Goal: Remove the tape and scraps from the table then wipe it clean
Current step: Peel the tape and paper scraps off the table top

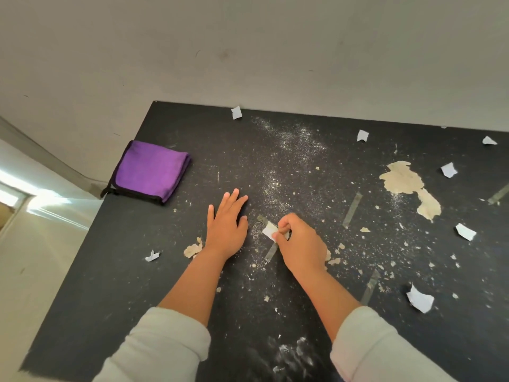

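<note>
Pinching a small white paper scrap point(269, 231) between thumb and curled fingers, right hand point(301, 242) near the middle of the black table point(110, 271), knuckles up, fist mostly closed around the scrap. Just under that hand, a strip of clear tape point(270, 252) stuck flat to the matte, speckled surface, running toward 7 o'clock. Left hand point(225, 224) pressed flat just beside it at 9 o'clock, palm down, fingers straight and slightly spread, gripping nothing. Pale loose sleeves point(165, 346) pushed up both forearms.

Scattered across the tabletop: fine white powder in a dusty streak toward 12 o'clock, smeared patches at 6 o'clock, and crumbly beige flakes throughout. Large irregular beige patch point(405, 179), rough-edged and flat, at 2 o'clock. Smaller beige lump point(194, 248) at the left wrist. More tape strips lying flat, thin and translucent: one point(352, 209) at 2 o'clock, another point(370, 285) at 4 o'clock, a third cut off by the frame at 3 o'clock.

Crumpled white paper bits, angular and torn, dotted round the edges: at 12 o'clock point(236, 112), at 1 o'clock point(362, 135), at 3 o'clock point(465, 232), at 4 o'clock point(420, 299), at 8 o'clock point(152, 256).

Folded purple cloth point(150, 170), soft and square with black trim, resting on the table's edge at 10 o'clock, well apart from both hands. Plain off-white wall behind.
</note>
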